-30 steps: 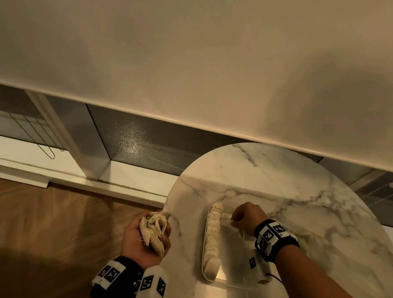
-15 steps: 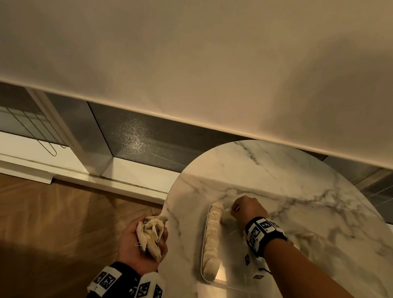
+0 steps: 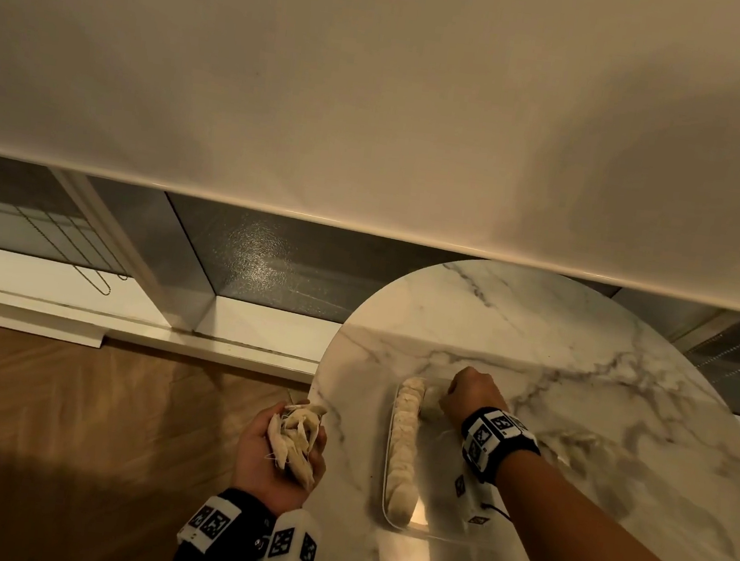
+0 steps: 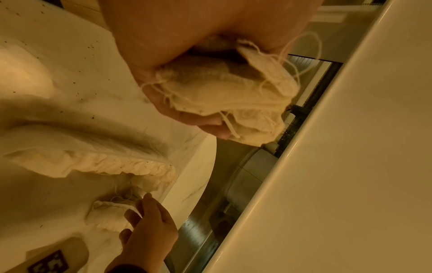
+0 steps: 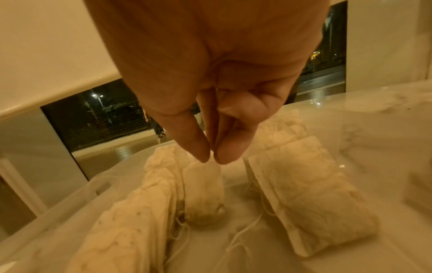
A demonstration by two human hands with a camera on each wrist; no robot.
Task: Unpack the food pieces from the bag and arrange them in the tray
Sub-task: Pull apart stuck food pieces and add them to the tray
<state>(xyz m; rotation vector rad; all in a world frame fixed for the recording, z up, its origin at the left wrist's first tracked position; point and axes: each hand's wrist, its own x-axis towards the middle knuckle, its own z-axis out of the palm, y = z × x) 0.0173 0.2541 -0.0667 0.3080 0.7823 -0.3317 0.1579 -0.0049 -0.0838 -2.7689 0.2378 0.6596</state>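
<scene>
tabletop: round marble top. You've got the tray sitting near its left edge, so your bag hand only has a short hop over.

tray: clear plastic, resting flat on the tabletop. The see-through walls let you check the rows from the side.

row of pouches: small cream drawstring sachets lined up along the tray's left wall, packed end to end. Starting against a wall keeps the line straight, I'd guess. It looks no different from a second ago.

bag: crumpled cream cloth with loose strings, held out over the floor just left of the tabletop, mouth turned up so nothing spills.

left hand: your fingers are curled round the bag, holding it bunched. It sits about where it was a second ago.

right hand: at the tray's far end, thumb and fingertip pressed together right at the top of one pouch. Whether they really pinch it or its string, I can't tell. A second ago this hand was a bit further right, now it's tucked closer to the row.

newest pouch: standing beside the row's far end, starting a second line. Probably just being nudged upright.
</scene>
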